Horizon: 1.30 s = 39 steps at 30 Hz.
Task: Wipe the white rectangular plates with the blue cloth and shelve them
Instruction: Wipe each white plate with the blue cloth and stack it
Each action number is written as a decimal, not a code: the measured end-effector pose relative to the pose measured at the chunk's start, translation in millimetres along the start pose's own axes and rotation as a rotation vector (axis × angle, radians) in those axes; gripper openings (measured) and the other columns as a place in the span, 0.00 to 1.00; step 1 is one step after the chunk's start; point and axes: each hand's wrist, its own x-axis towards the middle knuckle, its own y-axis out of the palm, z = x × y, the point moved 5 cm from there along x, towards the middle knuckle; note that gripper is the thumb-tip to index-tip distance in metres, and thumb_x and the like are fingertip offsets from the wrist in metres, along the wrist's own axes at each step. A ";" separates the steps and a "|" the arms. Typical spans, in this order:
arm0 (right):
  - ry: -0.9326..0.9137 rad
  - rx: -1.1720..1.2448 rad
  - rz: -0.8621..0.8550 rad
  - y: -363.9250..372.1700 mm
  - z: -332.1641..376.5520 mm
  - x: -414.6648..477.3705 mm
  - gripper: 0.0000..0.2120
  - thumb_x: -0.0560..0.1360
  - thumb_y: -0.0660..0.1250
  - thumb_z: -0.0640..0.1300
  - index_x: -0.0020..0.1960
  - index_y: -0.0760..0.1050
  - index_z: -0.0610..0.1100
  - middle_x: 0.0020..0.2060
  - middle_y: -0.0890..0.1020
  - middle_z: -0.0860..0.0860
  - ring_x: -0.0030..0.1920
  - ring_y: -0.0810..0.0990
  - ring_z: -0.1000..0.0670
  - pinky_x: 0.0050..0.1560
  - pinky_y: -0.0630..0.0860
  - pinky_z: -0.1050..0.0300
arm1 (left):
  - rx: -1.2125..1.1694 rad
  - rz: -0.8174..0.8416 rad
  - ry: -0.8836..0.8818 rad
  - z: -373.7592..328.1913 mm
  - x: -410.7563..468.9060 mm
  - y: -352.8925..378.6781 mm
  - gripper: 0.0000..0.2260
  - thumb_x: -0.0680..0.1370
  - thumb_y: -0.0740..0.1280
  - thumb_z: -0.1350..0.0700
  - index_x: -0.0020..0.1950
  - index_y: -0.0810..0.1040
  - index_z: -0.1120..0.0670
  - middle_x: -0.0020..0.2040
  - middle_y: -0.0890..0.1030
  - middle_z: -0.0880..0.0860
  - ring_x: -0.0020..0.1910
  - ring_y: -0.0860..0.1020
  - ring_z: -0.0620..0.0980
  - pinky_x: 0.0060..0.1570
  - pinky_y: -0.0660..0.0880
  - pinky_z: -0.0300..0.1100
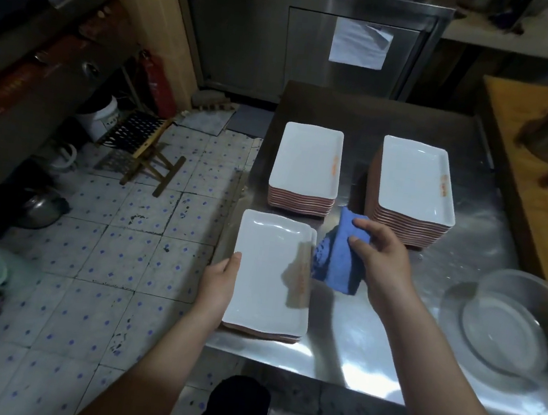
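Our left hand [222, 282] is seemingly gripping the near plate [268, 268] by its rim on the desk [386, 345], a sound hold for stiff, slick, breakable ware; our right hand [384, 265] is clutching the limp blue cloth [336, 263] alongside.

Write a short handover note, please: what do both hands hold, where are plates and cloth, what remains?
Left hand grips the left rim of the near stack.
Right hand holds the blue cloth just right of it, off the plates.
Behind, on the steel table, stand the back left stack and back right stack, both taller.
Which plates are wiped cannot be told. None shelved yet; shelving remains.
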 end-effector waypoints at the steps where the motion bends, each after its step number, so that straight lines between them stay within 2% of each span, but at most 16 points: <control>1: 0.010 0.003 -0.001 -0.8 -1.9 0.5 0.13 0.75 0.66 0.34 0.46 0.77 0.52 0.57 0.78 0.47 0.43 0.79 0.53 0.39 0.76 0.60 | 0.037 0.000 0.017 0.7 3.1 0.8 0.15 0.80 0.60 0.48 0.35 0.78 0.48 0.32 0.81 0.44 0.34 0.79 0.43 0.31 0.71 0.36; 4: 0.031 0.014 -0.003 -2.9 -6.6 2.9 0.13 0.75 0.66 0.34 0.46 0.77 0.52 0.57 0.78 0.46 0.43 0.79 0.52 0.39 0.75 0.59 | 0.261 -0.018 0.143 -0.1 7.8 2.5 0.18 0.79 0.60 0.48 0.32 0.70 0.55 0.28 0.70 0.52 0.29 0.68 0.48 0.30 0.61 0.39; 7: 0.046 0.016 0.006 -3.0 -11.5 6.2 0.13 0.75 0.66 0.34 0.46 0.77 0.52 0.57 0.78 0.45 0.44 0.79 0.51 0.40 0.76 0.58 | 0.509 -0.146 0.306 -3.7 5.9 -0.7 0.21 0.79 0.62 0.50 0.29 0.60 0.55 0.25 0.61 0.50 0.26 0.58 0.49 0.28 0.54 0.42; 9: 0.055 0.015 0.009 -1.3 -14.5 8.0 0.13 0.75 0.66 0.33 0.46 0.77 0.52 0.57 0.78 0.45 0.44 0.79 0.51 0.41 0.75 0.58 | 0.568 -0.214 0.373 -5.7 4.4 -1.8 0.21 0.78 0.64 0.52 0.27 0.61 0.53 0.28 0.63 0.49 0.24 0.60 0.48 0.27 0.55 0.41; 11: 0.058 0.009 0.011 1.3 -17.2 9.6 0.13 0.74 0.66 0.33 0.45 0.77 0.51 0.56 0.79 0.45 0.43 0.79 0.51 0.40 0.75 0.59 | 0.563 -0.237 0.384 -3.1 8.4 -1.7 0.19 0.78 0.65 0.54 0.28 0.65 0.53 0.32 0.66 0.49 0.25 0.63 0.45 0.27 0.59 0.38; 15: 0.064 -0.035 0.025 7.7 -21.3 12.2 0.12 0.74 0.67 0.34 0.46 0.78 0.52 0.55 0.79 0.49 0.44 0.79 0.53 0.39 0.74 0.60 | 0.506 -0.217 0.331 6.4 18.7 -0.6 0.14 0.76 0.67 0.56 0.31 0.72 0.55 0.39 0.70 0.53 0.28 0.66 0.44 0.29 0.60 0.38; 18: 0.081 -0.038 0.030 11.4 -22.3 17.6 0.12 0.74 0.67 0.34 0.45 0.78 0.51 0.55 0.79 0.48 0.45 0.79 0.51 0.40 0.74 0.59 | 0.518 -0.188 0.314 7.0 26.0 -1.3 0.10 0.75 0.69 0.55 0.34 0.75 0.55 0.40 0.70 0.51 0.30 0.67 0.43 0.30 0.62 0.35; 20: 0.101 -0.028 0.027 14.4 -21.3 23.1 0.11 0.74 0.66 0.34 0.46 0.78 0.51 0.55 0.79 0.47 0.45 0.79 0.50 0.40 0.74 0.58 | 0.485 -0.140 0.248 5.4 36.0 -3.1 0.04 0.74 0.69 0.54 0.42 0.79 0.54 0.43 0.72 0.51 0.34 0.71 0.43 0.35 0.65 0.36; 23: 0.105 -0.005 0.018 20.2 -13.5 34.0 0.11 0.74 0.66 0.34 0.46 0.78 0.51 0.55 0.79 0.47 0.46 0.79 0.50 0.41 0.75 0.58 | 0.332 -0.104 0.181 -11.3 54.6 -3.2 0.10 0.73 0.70 0.56 0.54 0.79 0.55 0.49 0.76 0.53 0.44 0.76 0.48 0.46 0.69 0.37; 25: 0.075 -0.033 0.017 26.3 -2.2 44.6 0.12 0.74 0.67 0.34 0.45 0.78 0.52 0.54 0.80 0.48 0.45 0.79 0.51 0.42 0.75 0.59 | 0.226 -0.097 0.228 -39.6 68.7 1.5 0.11 0.75 0.68 0.59 0.57 0.78 0.56 0.50 0.78 0.53 0.49 0.77 0.51 0.49 0.70 0.39; 29: -0.008 -0.078 0.012 39.5 24.2 71.5 0.13 0.74 0.67 0.35 0.45 0.78 0.53 0.55 0.79 0.50 0.45 0.78 0.53 0.44 0.76 0.60 | 0.182 -0.092 0.345 -108.6 107.9 25.1 0.07 0.76 0.66 0.57 0.53 0.78 0.54 0.45 0.78 0.49 0.47 0.76 0.47 0.47 0.69 0.36; 31: -0.024 -0.082 0.001 44.2 33.2 85.2 0.13 0.74 0.67 0.36 0.47 0.77 0.55 0.55 0.79 0.51 0.48 0.78 0.53 0.43 0.76 0.59 | 0.227 -0.075 0.370 -137.9 128.4 44.6 0.10 0.76 0.67 0.54 0.56 0.77 0.56 0.45 0.76 0.47 0.45 0.75 0.45 0.45 0.68 0.36; 33: -0.031 -0.120 -0.026 47.4 37.7 98.3 0.15 0.74 0.67 0.36 0.50 0.75 0.57 0.55 0.78 0.53 0.50 0.77 0.54 0.41 0.74 0.61 | 0.275 -0.045 0.358 -156.8 146.3 65.7 0.14 0.76 0.67 0.52 0.58 0.75 0.57 0.47 0.76 0.49 0.45 0.73 0.46 0.38 0.67 0.36; 35: -0.019 -0.155 -0.065 48.2 37.3 109.5 0.18 0.74 0.67 0.36 0.56 0.73 0.58 0.56 0.76 0.55 0.51 0.76 0.54 0.40 0.72 0.63 | 0.330 -0.048 0.334 -166.3 161.0 82.3 0.16 0.75 0.68 0.51 0.58 0.73 0.58 0.49 0.76 0.51 0.45 0.73 0.47 0.32 0.63 0.34; 37: 0.019 -0.161 -0.107 47.0 33.2 117.2 0.23 0.75 0.67 0.37 0.65 0.70 0.57 0.59 0.74 0.54 0.51 0.75 0.53 0.41 0.72 0.62 | 0.371 -0.035 0.322 -168.1 171.7 94.1 0.17 0.74 0.69 0.51 0.57 0.71 0.58 0.50 0.75 0.53 0.44 0.72 0.48 0.29 0.61 0.33; 39: 0.057 -0.173 -0.137 43.7 27.3 122.1 0.29 0.74 0.68 0.38 0.71 0.65 0.53 0.62 0.73 0.51 0.56 0.76 0.49 0.51 0.75 0.54 | 0.421 -0.015 0.336 -166.6 180.8 100.3 0.16 0.74 0.70 0.52 0.55 0.71 0.58 0.51 0.76 0.55 0.43 0.72 0.49 0.30 0.63 0.35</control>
